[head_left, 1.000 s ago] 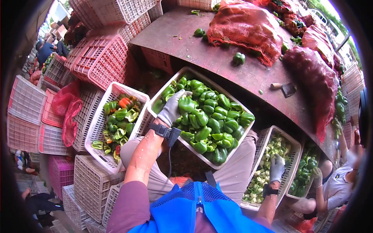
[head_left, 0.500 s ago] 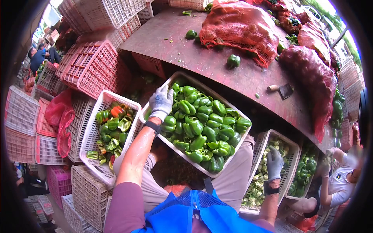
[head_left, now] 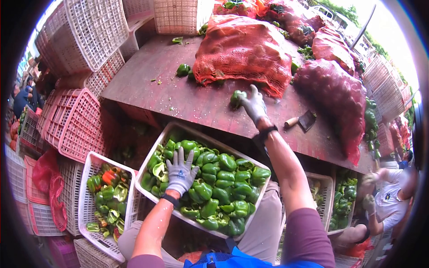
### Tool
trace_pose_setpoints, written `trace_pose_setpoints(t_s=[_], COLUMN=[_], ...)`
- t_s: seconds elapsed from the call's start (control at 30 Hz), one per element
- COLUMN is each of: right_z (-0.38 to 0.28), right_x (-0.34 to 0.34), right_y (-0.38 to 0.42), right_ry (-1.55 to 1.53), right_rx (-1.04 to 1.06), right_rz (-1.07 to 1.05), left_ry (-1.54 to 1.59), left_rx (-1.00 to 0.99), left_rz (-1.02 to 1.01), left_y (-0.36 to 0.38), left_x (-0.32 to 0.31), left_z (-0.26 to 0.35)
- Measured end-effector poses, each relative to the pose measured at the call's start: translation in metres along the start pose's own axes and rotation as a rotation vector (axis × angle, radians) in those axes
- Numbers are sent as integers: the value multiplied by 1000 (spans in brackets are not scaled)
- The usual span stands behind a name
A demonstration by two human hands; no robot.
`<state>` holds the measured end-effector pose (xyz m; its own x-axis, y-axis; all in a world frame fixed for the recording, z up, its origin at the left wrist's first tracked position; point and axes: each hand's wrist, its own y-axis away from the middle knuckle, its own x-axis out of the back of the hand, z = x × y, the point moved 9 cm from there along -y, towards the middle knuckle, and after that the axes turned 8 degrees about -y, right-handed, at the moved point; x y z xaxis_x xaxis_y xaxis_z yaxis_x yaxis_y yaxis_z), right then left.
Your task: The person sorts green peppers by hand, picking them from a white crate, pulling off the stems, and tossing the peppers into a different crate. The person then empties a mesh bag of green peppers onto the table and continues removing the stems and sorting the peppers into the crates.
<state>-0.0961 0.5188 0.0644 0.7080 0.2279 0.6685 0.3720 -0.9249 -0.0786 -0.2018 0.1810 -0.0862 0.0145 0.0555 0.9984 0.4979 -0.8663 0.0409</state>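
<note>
My left hand (head_left: 182,174), in a grey-white work glove, lies with spread fingers on green bell peppers (head_left: 225,178) that fill a white plastic crate (head_left: 152,193) by my legs. Above the crate, my right hand (head_left: 255,106), also gloved, reaches over the reddish tabletop. Its fingers are apart, beside a single green bell pepper (head_left: 237,99) and apparently touching it. To the right of that hand rests a cleaver (head_left: 306,120) with a wooden handle. A large red mesh sack (head_left: 243,53) lies just beyond the pepper.
A white crate (head_left: 83,196) of mixed peppers stands at left, beside stacked pink crates (head_left: 80,125). More mesh sacks (head_left: 330,85) line the table's far right. Another person (head_left: 386,201) works at the right near a crate of green peppers (head_left: 343,201).
My right hand has moved from the crate of pale trimmings at right up to the lone pepper on the table. My left hand has shifted from the crate's rim onto the peppers. The view has tilted up.
</note>
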Motion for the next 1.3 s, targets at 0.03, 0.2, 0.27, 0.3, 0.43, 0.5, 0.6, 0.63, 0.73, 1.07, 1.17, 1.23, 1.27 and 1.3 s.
trace_pose_setpoints(t_s=[0.03,0.2,0.27,0.3,0.43,0.5,0.6,0.63,0.73,1.07,1.17,1.23,1.27,1.3], right_z=[12,58,16,9,-71,-71,-59,-51,-55,7,31,37,36,31], right_x=[-15,-114,-94,-100,-45,-30,-29,-30,-16,-58,-72,-110,-109,-100], right_y=[-29,-82,-33,-6,165,243,334,351,378,380,369,384,377,359], right_ry=[-40,-182,-98,-328,-484,-456,-681,-623,-474,-932,-934,-1639,-1674,-1601], right_rx=[-55,-60,74,63,386,682,479,475,470,-117,-49,-789,-847,-695], right_rz=[45,-178,-182,-320,-509,-390,-509,-414,-248,-122,-2,-309,-354,-380], left_ry=[14,6,24,58,304,1057,1835,1820,1800,1477,1735,1823,1854,1990], left_rx=[-2,-1,7,4,59,117,300,325,288,502,472,412,363,275], left_rz=[17,36,27,4,413,213,-349,-174,48,280,264,155,134,103], left_y=[-4,-2,-1,-1,36,59,131,141,161,206,210,210,212,212], left_x=[1,9,10,10,86,69,79,56,-3,49,52,56,67,68], left_z=[-1,-1,-2,-4,-16,-18,45,47,56,44,39,28,21,14])
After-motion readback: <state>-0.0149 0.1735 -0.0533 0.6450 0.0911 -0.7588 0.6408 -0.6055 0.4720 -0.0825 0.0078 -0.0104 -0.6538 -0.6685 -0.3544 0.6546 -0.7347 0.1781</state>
